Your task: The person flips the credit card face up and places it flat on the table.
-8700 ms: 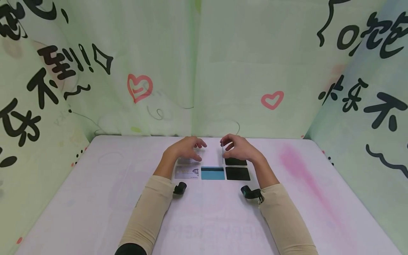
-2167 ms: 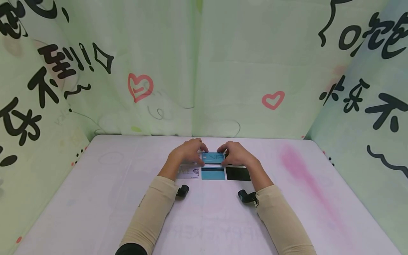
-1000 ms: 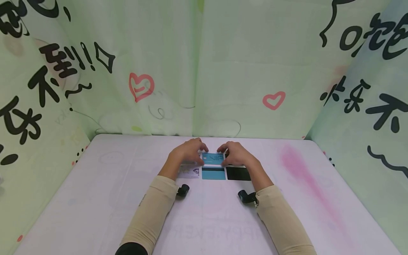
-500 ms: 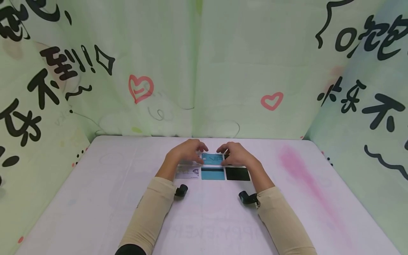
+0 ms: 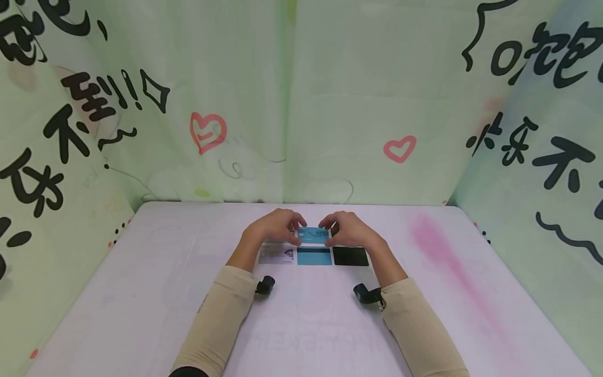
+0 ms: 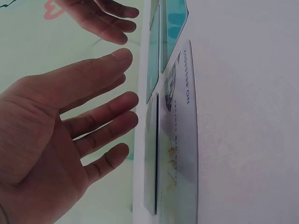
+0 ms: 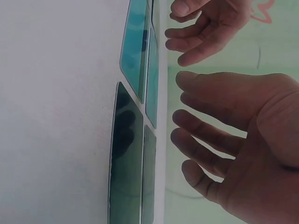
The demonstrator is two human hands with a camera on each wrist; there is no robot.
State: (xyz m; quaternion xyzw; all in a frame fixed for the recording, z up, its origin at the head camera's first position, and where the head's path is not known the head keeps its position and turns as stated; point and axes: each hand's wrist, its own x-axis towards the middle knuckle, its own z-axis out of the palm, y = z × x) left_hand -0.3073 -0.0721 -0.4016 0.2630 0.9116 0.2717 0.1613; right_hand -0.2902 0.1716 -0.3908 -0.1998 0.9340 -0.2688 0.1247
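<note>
A light blue card with "VIP" lettering lies in the middle of a back row. My left hand hovers at its left end, fingers loosely bent and parted. At the right end my right hand is in a matching pose. Both wrist views show a gap between fingertips and cards. In front lie a pale printed card, a blue card with a dark stripe and a black card. Behind the black one is another dark card, mostly hidden from the head view by my right hand; another card lies back left.
The cards lie in two neat rows on a white-covered table with a pink smear at right. Green printed curtains enclose the back and sides. Small black wrist cameras sit at both cuffs.
In the oldest frame the right hand held a card on edge; the blue VIP card has since come to lie flat in the middle back spot. Over the last second the hands barely move.
</note>
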